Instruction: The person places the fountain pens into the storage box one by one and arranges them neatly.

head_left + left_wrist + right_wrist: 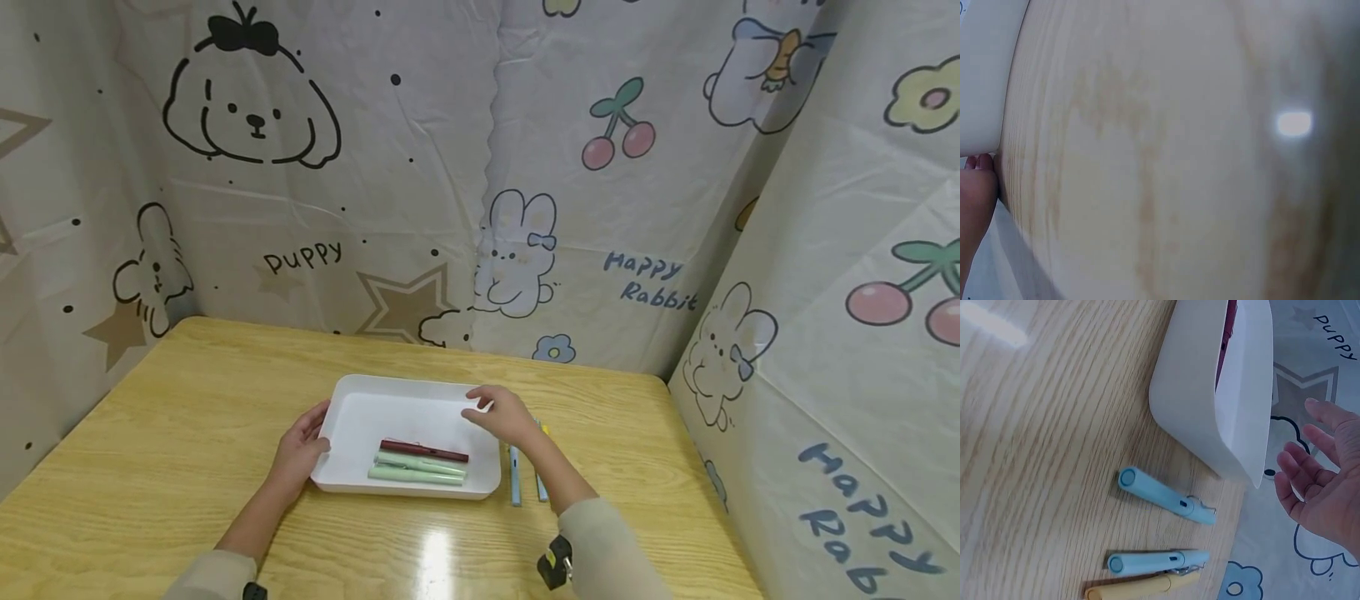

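A white tray (420, 408) stands on the table. My left hand (295, 454) holds its left end, the thumb at the rim and the fingers along the outer wall. Inside, near the front, lie a dark red pen (424, 451) and two light green pens (417, 476), side by side. My right hand (504, 414) is over the tray's right end, its fingers loosely bent and nothing in them. Right of the tray lie two light blue pens (1166, 495) and a yellow pen (1141, 588), partly hidden by my right forearm in the head view.
The wood-grain table (225, 383) runs back to a printed cloth (420, 167) hung behind it. More of that cloth hangs at the left and right sides. A bright reflection shows on the table in front of the tray.
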`<state>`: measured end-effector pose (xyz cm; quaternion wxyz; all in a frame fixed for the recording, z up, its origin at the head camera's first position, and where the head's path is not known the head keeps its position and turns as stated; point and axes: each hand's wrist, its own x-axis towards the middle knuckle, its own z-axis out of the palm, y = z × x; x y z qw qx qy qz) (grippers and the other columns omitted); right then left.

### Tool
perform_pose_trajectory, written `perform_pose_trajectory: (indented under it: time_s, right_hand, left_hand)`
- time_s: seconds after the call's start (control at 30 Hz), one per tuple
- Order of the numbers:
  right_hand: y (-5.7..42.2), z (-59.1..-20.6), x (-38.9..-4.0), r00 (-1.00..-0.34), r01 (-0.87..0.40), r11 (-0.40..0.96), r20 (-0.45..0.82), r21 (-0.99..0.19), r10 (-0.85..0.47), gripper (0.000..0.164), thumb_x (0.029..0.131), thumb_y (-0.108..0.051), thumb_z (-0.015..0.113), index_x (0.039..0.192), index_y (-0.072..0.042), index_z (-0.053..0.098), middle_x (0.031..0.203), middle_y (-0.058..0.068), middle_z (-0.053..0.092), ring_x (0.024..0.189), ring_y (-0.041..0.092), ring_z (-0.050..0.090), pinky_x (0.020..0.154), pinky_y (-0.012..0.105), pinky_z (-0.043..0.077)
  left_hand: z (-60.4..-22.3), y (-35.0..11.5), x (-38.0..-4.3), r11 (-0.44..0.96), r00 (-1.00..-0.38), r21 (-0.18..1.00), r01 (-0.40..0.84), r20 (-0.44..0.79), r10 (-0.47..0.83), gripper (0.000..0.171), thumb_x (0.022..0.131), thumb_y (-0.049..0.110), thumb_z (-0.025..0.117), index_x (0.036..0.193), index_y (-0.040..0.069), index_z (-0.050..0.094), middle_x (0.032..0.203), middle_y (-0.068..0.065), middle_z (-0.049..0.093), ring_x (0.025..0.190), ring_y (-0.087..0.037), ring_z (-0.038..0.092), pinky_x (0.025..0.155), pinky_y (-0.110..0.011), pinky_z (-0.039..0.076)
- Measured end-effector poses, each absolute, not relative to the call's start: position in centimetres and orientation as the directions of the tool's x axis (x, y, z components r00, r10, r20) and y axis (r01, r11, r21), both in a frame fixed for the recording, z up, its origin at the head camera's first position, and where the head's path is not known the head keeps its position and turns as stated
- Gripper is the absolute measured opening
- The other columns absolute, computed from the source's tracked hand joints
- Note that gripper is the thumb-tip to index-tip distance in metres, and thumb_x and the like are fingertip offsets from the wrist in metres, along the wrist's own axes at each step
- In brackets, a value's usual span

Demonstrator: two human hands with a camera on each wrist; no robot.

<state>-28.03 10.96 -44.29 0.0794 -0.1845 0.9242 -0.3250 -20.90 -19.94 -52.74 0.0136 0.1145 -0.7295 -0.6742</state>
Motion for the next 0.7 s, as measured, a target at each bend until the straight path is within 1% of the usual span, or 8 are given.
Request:
perform_pose_trajectory:
  time_s: [0.23, 0.37, 0.4, 0.47, 0.53, 0.6, 0.7]
  right_hand:
    - [12.8, -44.2, -28.1, -0.933, -0.266, 0.716, -0.014, -0.645, -0.359, 0.035, 0.086, -0.022, 0.065, 0.117, -0.006, 0.063, 0.104, 0.014, 0.061, 0.080, 0.018, 0.055, 0.063, 0.027, 0.048]
    - [13.8, -44.0, -28.0, -0.949, -0.224, 0.724, -0.022, -0.653, -0.314, 0.036, 0.086, -0.023, 0.065, 0.118, -0.007, 0.063, 0.105, 0.013, 0.061, 0.079, 0.019, 0.055, 0.064, 0.028, 0.048]
    - [14.1, -44.0, -28.1, -0.953, -0.217, 0.725, -0.021, -0.654, -0.304, 0.036, 0.086, -0.023, 0.065, 0.118, -0.007, 0.063, 0.105, 0.014, 0.061, 0.079, 0.019, 0.055, 0.064, 0.029, 0.048]
    - [14.7, -44.0, -28.1, -0.959, -0.203, 0.730, -0.019, -0.653, -0.284, 0.037, 0.086, -0.023, 0.065, 0.119, -0.007, 0.063, 0.105, 0.014, 0.061, 0.080, 0.019, 0.056, 0.064, 0.029, 0.048]
    - [15.2, -44.1, -28.2, -0.965, -0.180, 0.735, -0.027, -0.654, -0.260, 0.038, 0.086, -0.024, 0.065, 0.120, -0.007, 0.062, 0.106, 0.014, 0.062, 0.082, 0.020, 0.057, 0.065, 0.029, 0.049]
    - [15.8, -44.2, -28.2, -0.970, -0.162, 0.735, -0.032, -0.658, -0.242, 0.039, 0.085, -0.025, 0.065, 0.120, -0.006, 0.062, 0.106, 0.014, 0.062, 0.083, 0.020, 0.057, 0.065, 0.029, 0.049]
    - [16.7, -44.4, -28.1, -0.974, -0.144, 0.729, -0.033, -0.669, -0.223, 0.038, 0.085, -0.024, 0.065, 0.119, -0.007, 0.062, 0.106, 0.014, 0.062, 0.085, 0.021, 0.057, 0.066, 0.030, 0.049]
  left_hand:
    - [-52.9, -19.9, -21.0, 0.064, -0.973, 0.987, -0.149, -0.134, -0.190, 0.070, 0.081, -0.010, 0.040, 0.147, 0.006, 0.026, 0.152, -0.018, 0.027, 0.139, -0.028, 0.029, 0.113, -0.041, 0.026]
    - [-52.9, -19.9, -21.0, 0.063, -0.972, 0.986, -0.153, -0.139, -0.191, 0.070, 0.081, -0.009, 0.040, 0.148, 0.006, 0.026, 0.152, -0.017, 0.028, 0.138, -0.028, 0.030, 0.112, -0.038, 0.028]
    - [-52.9, -19.9, -21.0, 0.063, -0.972, 0.986, -0.153, -0.139, -0.190, 0.070, 0.081, -0.009, 0.041, 0.148, 0.006, 0.026, 0.152, -0.017, 0.028, 0.138, -0.028, 0.030, 0.111, -0.035, 0.029]
    - [-52.9, -19.9, -20.9, 0.063, -0.973, 0.987, -0.151, -0.137, -0.187, 0.070, 0.081, -0.010, 0.041, 0.148, 0.006, 0.026, 0.152, -0.018, 0.028, 0.138, -0.028, 0.030, 0.107, -0.026, 0.032]
    - [-52.9, -20.0, -20.9, 0.057, -0.974, 0.987, -0.147, -0.134, -0.184, 0.070, 0.081, -0.010, 0.041, 0.148, 0.006, 0.026, 0.152, -0.018, 0.028, 0.137, -0.028, 0.030, 0.100, -0.015, 0.034]
    - [-52.9, -20.0, -20.9, 0.055, -0.974, 0.988, -0.145, -0.132, -0.182, 0.069, 0.081, -0.010, 0.040, 0.147, 0.006, 0.026, 0.152, -0.018, 0.028, 0.137, -0.028, 0.030, 0.090, -0.005, 0.033]
    - [-52.9, -20.0, -20.8, 0.051, -0.974, 0.988, -0.143, -0.132, -0.181, 0.069, 0.081, -0.011, 0.040, 0.147, 0.005, 0.026, 0.151, -0.019, 0.028, 0.137, -0.029, 0.030, 0.081, 0.001, 0.031]
